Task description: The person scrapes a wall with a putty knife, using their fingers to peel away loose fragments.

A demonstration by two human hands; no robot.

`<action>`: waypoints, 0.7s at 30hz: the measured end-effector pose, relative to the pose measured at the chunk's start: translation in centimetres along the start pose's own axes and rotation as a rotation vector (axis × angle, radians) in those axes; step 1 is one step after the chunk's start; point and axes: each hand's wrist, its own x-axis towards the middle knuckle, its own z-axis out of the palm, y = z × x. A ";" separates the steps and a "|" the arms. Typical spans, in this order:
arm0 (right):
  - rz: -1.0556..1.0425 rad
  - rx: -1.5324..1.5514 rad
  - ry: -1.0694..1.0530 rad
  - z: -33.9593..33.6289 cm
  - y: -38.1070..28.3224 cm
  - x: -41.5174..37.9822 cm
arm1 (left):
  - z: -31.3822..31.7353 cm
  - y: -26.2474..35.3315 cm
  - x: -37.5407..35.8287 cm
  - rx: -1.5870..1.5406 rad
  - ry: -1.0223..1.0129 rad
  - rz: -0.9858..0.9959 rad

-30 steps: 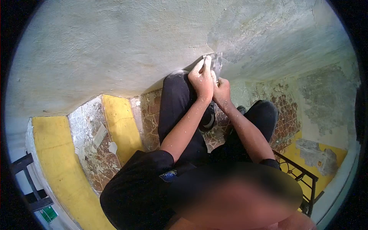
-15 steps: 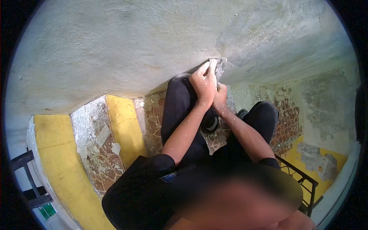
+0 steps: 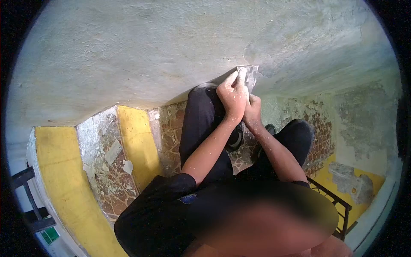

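A putty knife (image 3: 251, 76) with a broad, smeared metal blade rests its wide edge against the grey wall (image 3: 141, 55). My left hand (image 3: 233, 99) is closed on it, with white-dusted fingers stretched along the blade and pressing on it. Just below and to the right, my right hand (image 3: 253, 112) is wrapped round the lower part of the tool, where the handle is hidden by the hands. White specks cover both forearms. Around the blade, the wall has fine cracks and a rough, scraped patch.
Yellow-edged stair steps (image 3: 62, 171) descend at the left, with loose paint flakes (image 3: 113, 152) on the tiles. My bent knees (image 3: 205, 96) stand close to the wall. A dark metal railing (image 3: 332, 199) is at the lower right, near a peeling yellow wall (image 3: 376, 180).
Both hands and the putty knife have shifted slightly to the right along the wall. The grip stays the same.
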 end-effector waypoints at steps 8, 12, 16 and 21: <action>0.242 0.419 -0.135 -0.5 -0.9 -0.4 | -1.5 -0.4 1.2 -0.102 -0.154 -0.119; 0.228 0.376 -0.261 -1.7 -2.4 0.0 | -1.7 0.7 1.8 -0.271 -0.254 -0.262; 0.318 0.444 -0.293 -3.1 -7.2 0.1 | -1.8 3.3 1.4 -0.279 -0.242 -0.177; 0.233 0.382 -0.276 -3.6 -6.8 0.6 | -1.9 2.6 1.7 -0.276 -0.216 -0.177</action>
